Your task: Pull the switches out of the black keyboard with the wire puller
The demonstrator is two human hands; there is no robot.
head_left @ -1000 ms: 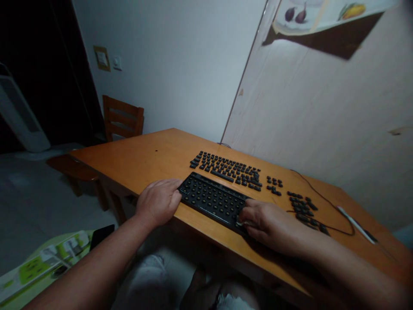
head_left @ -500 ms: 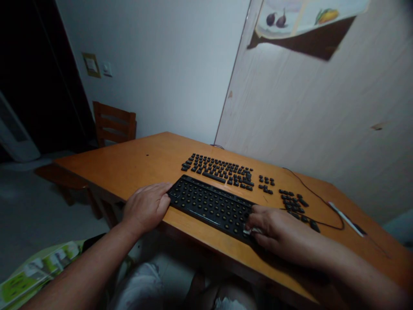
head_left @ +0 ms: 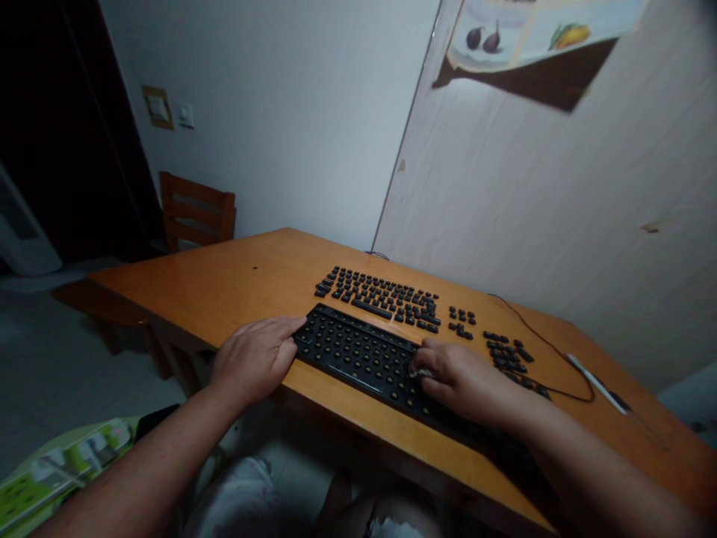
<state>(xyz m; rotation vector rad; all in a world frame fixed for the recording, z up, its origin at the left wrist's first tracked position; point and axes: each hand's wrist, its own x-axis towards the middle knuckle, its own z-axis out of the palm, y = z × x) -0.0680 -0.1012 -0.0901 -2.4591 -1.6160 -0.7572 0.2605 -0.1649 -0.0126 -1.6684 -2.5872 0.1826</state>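
Observation:
A black keyboard base with its keycaps off lies along the near edge of the table. My left hand grips its left end, the thumb and fingers closed about the corner. Over the right part of the base, my right hand pinches a small whitish wad, perhaps tissue or cloth, and presses it among the bare key posts. Most of the wad is hidden by the fingers. Behind the base, loose black keycaps lie in rows, with smaller groups of keycaps farther right.
A dark cable curves across the right side of the wooden table, near a thin white stick-like tool. A wooden chair stands beyond the left end. A green and white power strip is at lower left.
My right hand first moved toward the front edge of the base, then back and left over the key posts with the wad. My left hand keeps its hold. The camera view shifted slightly.

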